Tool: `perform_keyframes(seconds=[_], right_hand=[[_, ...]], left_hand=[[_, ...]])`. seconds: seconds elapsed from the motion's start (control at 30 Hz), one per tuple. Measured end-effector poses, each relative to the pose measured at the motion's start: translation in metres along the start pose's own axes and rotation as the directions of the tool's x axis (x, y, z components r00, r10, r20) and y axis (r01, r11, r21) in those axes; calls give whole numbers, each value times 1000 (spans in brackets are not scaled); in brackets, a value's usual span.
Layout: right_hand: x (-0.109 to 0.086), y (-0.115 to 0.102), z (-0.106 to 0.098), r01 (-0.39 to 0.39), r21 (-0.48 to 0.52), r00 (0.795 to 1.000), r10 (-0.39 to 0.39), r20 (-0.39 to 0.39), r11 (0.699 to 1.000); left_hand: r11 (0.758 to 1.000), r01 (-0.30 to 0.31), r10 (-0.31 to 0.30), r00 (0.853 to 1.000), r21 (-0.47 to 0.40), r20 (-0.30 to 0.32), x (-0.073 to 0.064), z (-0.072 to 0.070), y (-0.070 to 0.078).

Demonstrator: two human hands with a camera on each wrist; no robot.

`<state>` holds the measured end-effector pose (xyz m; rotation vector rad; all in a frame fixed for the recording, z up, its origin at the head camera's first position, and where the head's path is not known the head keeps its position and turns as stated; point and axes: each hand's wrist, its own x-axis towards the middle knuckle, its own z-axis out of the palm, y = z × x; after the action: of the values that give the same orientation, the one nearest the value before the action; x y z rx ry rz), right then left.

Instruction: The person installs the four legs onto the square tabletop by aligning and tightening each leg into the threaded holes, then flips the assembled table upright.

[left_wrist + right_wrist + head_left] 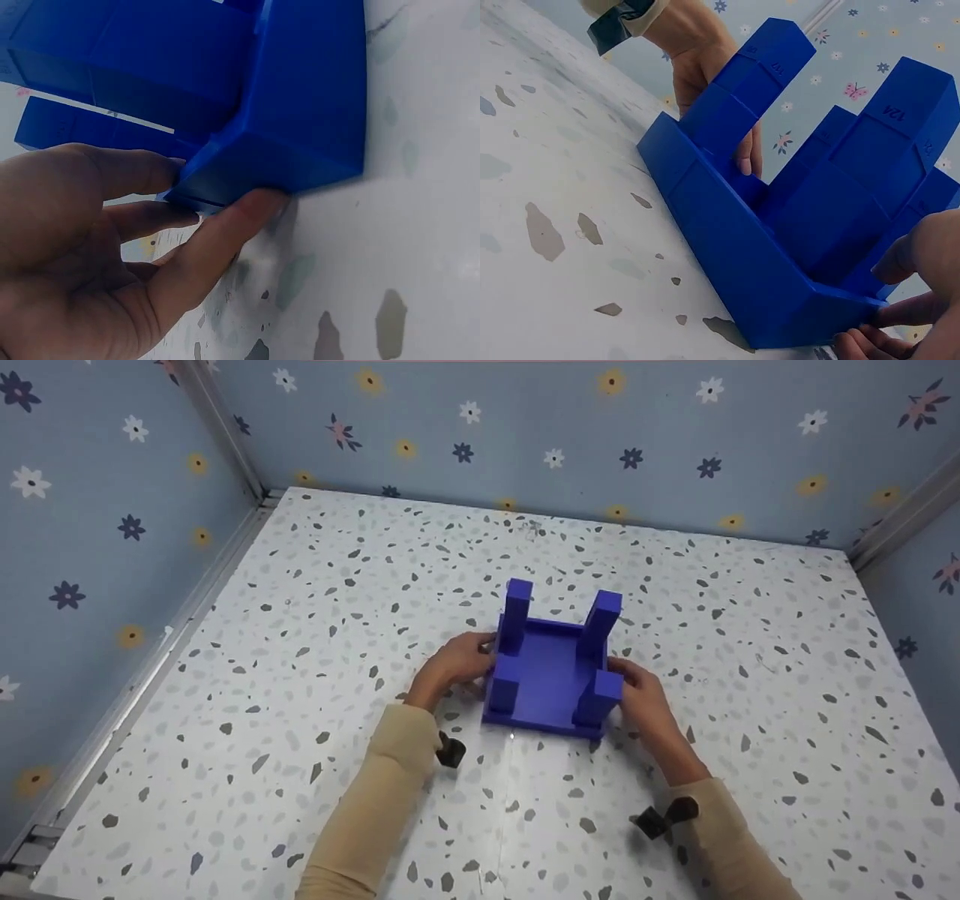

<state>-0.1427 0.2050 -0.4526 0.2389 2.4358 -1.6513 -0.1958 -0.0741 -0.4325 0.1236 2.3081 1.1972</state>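
A blue toy table lies upside down on the speckled surface, its several square legs pointing up. At its left edge, my left hand grips the tabletop's side, and in the left wrist view the fingers lie against the rim and its underside. On the opposite edge my right hand holds the side near a front leg. The right wrist view shows the thumb by the legs and other fingertips low at the corner. Raised numbers mark some legs.
White terrazzo-patterned surface spreads all around. Blue flower-print panels stand at the back and both sides, joined by metal frame posts. Black wrist mounts sit on both beige sleeves.
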Motion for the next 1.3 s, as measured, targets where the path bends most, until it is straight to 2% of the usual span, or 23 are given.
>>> perform_keyframes(seconds=[0.13, 0.3, 0.47, 0.6, 0.73, 0.83, 0.93, 1.07, 1.2, 1.3], right_hand=[[-3, -2, -2, 46, 37, 999, -45, -31, 998], [-6, -6, -7, 78, 60, 997, -76, -33, 995], [-5, -6, -12, 97, 120, 995, -96, -13, 988], [-4, -3, -17, 63, 173, 997, -71, 41, 983], [-3, 0, -24, 26, 222, 992, -53, 116, 975], [-3, 2, -28, 31, 244, 989, -65, 131, 969], [-4, 2, -30, 86, 244, 988, -115, 105, 966], [-8, -2, -33, 200, 208, 976, -213, 43, 957], [-12, -9, -38, 321, 145, 947, -320, -34, 936], [-14, -15, -41, 409, 173, 912, -400, -85, 896]], left_hand=[[987, -12, 13, 1000, -158, 2, -1, 0, 2], [960, -76, 77, 997, -268, -9, -1, -1, 2], [936, -115, 117, 993, -331, -16, -1, -4, -1], [920, -134, 141, 990, -368, -10, -2, -5, -2], [916, -146, 158, 987, -374, 1, -3, -6, -1], [915, -163, 177, 984, -369, 4, -2, -7, 0], [906, -204, 218, 976, -372, -3, -3, -8, 2], [873, -270, 283, 959, -406, -28, -4, -10, 5], [845, -329, 331, 941, -423, -70, -8, -14, 13], [822, -380, 372, 922, -425, -106, -12, -18, 21]])
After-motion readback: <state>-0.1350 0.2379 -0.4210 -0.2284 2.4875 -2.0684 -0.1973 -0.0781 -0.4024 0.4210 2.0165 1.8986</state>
